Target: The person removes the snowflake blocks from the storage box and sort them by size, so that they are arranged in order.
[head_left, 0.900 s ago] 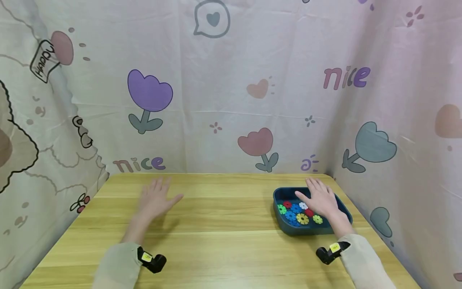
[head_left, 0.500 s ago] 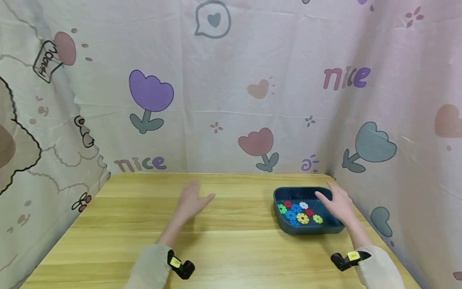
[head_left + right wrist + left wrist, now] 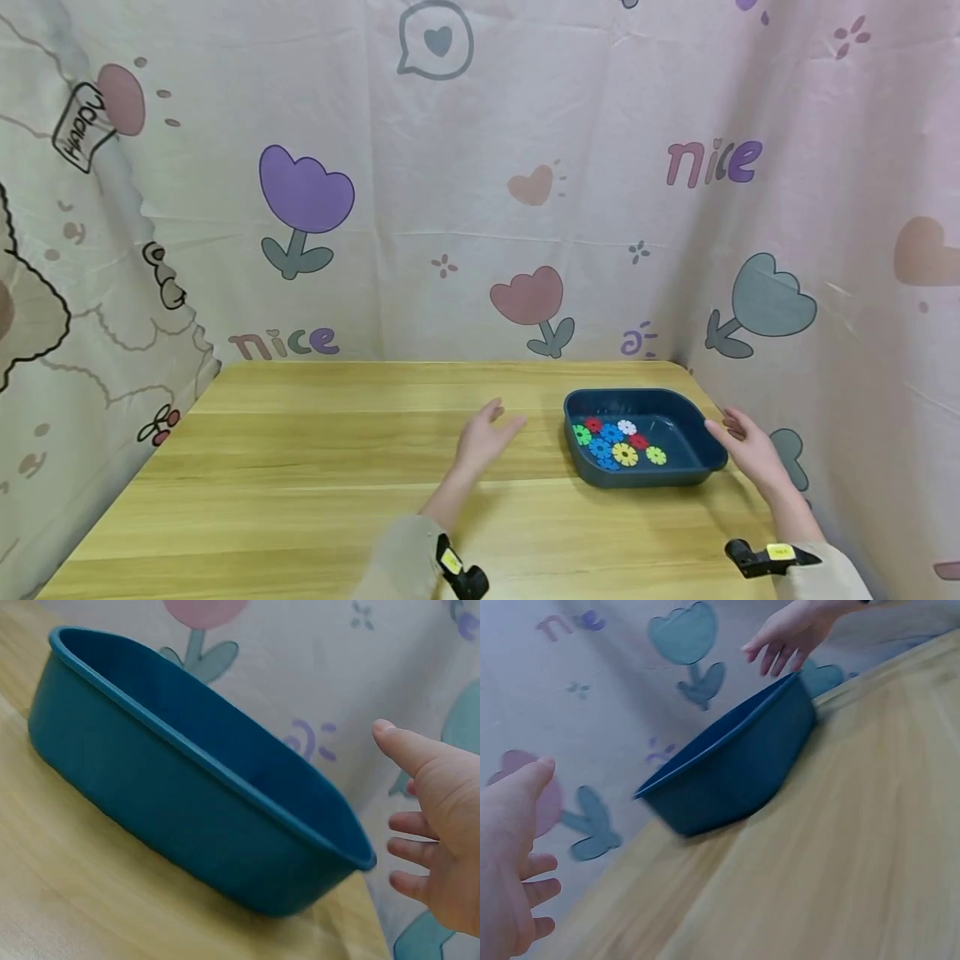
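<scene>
A dark blue rectangular bin (image 3: pixel 637 478) with rounded corners sits on the right part of the table. Inside it lie several flower-shaped plastic pieces, among them a yellow piece (image 3: pixel 625 454), a white piece (image 3: pixel 627 427) and a lime-green piece (image 3: pixel 656 456). My left hand (image 3: pixel 482 440) hovers left of the bin, apart from it, thumb spread and fingers relaxed. Just beyond the bin's right end is my right hand (image 3: pixel 756 450), its thumb near the rim; the right wrist view shows a gap between that hand (image 3: pixel 442 825) and the bin (image 3: pixel 187 802). Neither hand holds anything.
The light wooden table (image 3: pixel 300 467) spreads out to the left and in front of the bin. A printed curtain (image 3: pixel 450 167) hangs behind it and along both sides. Each wrist carries a small black camera, such as the left camera (image 3: pixel 463 575).
My left hand has swept right across the table toward the bin. From over the bin, my right hand has moved right and nearer to me, past its right end. The bin stays in place.
</scene>
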Motion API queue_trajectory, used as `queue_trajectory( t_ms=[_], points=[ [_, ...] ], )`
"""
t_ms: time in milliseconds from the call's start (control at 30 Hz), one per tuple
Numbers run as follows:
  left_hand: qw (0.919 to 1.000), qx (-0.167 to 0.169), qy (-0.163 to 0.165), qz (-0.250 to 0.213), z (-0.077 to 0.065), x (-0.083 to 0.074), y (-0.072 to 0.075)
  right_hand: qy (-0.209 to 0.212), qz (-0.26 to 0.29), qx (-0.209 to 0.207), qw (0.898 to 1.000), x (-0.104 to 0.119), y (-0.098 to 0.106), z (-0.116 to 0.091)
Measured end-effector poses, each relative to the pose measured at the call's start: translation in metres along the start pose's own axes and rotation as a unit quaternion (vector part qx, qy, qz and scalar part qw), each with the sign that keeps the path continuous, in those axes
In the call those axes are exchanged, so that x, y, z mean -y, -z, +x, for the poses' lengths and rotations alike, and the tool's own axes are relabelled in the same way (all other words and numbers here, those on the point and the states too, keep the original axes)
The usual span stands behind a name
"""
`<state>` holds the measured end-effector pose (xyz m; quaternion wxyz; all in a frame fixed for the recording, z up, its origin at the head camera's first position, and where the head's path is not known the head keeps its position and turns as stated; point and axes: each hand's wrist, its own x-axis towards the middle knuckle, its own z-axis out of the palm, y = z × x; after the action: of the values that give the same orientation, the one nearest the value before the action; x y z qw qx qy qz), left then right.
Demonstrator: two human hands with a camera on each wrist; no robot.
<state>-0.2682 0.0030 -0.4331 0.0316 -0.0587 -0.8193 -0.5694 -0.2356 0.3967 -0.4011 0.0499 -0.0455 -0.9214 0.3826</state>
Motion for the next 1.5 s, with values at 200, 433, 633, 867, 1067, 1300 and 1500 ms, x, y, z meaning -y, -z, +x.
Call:
queue_trajectory(
  t_ms=[200, 433, 633, 867, 1067, 1300, 1500],
  points=[
    [0.9995, 0.027, 0.018, -0.004, -0.005, -0.009, -0.043, -0.043, 0.015, 0.032, 0.998, -0.016, -0.003, -0.004],
    [0.9969, 0.071, 0.031, -0.01, -0.013, -0.015, -0.078, -0.067, 0.021, 0.055, 0.996, -0.029, -0.011, -0.006],
    [0.996, 0.082, 0.025, -0.024, -0.016, -0.018, -0.095, -0.061, 0.013, 0.051, 0.997, -0.037, -0.014, -0.004],
    [0.996, 0.08, 0.04, 0.005, -0.016, -0.017, -0.101, -0.059, 0.014, 0.048, 0.997, -0.039, -0.017, -0.003],
    [0.9962, 0.069, 0.054, -0.007, -0.013, -0.012, -0.1, -0.041, -0.006, 0.052, 0.998, -0.034, -0.019, -0.004],
    [0.9948, 0.063, 0.067, -0.044, -0.01, -0.009, -0.092, -0.001, -0.023, 0.076, 0.997, -0.028, -0.022, -0.003],
    [0.9938, 0.052, 0.07, -0.068, -0.004, -0.004, -0.078, 0.017, -0.014, 0.089, 0.996, -0.02, -0.027, -0.002]
  ],
)
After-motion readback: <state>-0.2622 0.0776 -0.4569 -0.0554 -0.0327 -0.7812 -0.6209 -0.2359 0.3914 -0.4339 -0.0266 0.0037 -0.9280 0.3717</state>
